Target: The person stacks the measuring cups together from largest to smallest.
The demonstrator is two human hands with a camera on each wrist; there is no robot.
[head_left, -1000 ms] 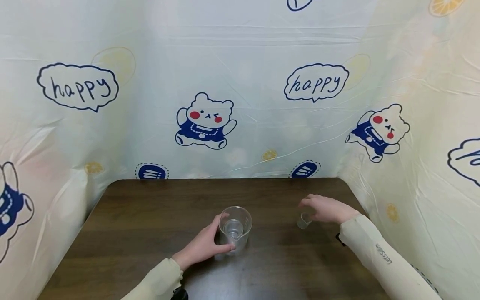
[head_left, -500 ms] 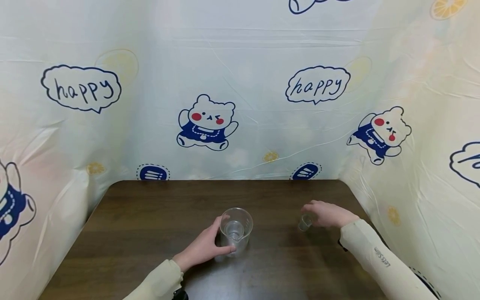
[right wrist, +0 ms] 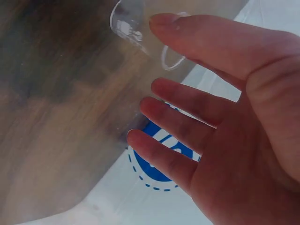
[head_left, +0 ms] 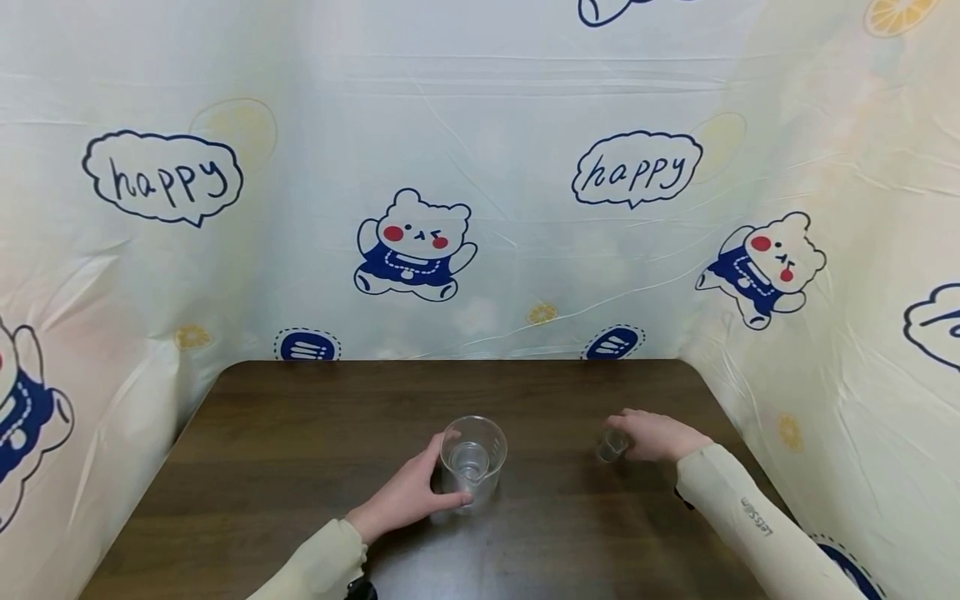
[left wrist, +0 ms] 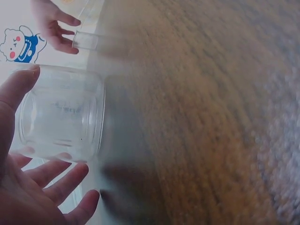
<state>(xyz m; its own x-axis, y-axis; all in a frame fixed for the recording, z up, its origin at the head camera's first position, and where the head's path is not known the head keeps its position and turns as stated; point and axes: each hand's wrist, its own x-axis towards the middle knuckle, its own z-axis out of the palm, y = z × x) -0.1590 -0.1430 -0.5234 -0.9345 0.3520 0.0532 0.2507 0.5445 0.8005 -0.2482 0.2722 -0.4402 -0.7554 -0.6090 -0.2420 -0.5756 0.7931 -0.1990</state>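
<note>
A clear glass beaker [head_left: 480, 479] stands upright on the dark wooden table, with a smaller clear vessel showing inside it. My left hand [head_left: 412, 490] grips the beaker from its left side, thumb at the front and fingers round the back. In the left wrist view the graduated wall of the beaker [left wrist: 61, 117] fills the space between thumb and fingers. Farther right is a small clear glass [head_left: 612, 446]. My right hand [head_left: 660, 433] holds this glass near its rim; in the right wrist view the thumb lies against it, the index finger is mostly hidden, and the other fingers extend loosely.
The brown wooden table [head_left: 315, 433] has rounded far corners. A pale curtain [head_left: 525, 250] printed with bears and lettering hangs behind it and along both sides, close to my right arm.
My right hand has come lower and closer round the small glass, which stays nearly where it was. My left hand and the beaker have not moved; the head view shifts slightly.
</note>
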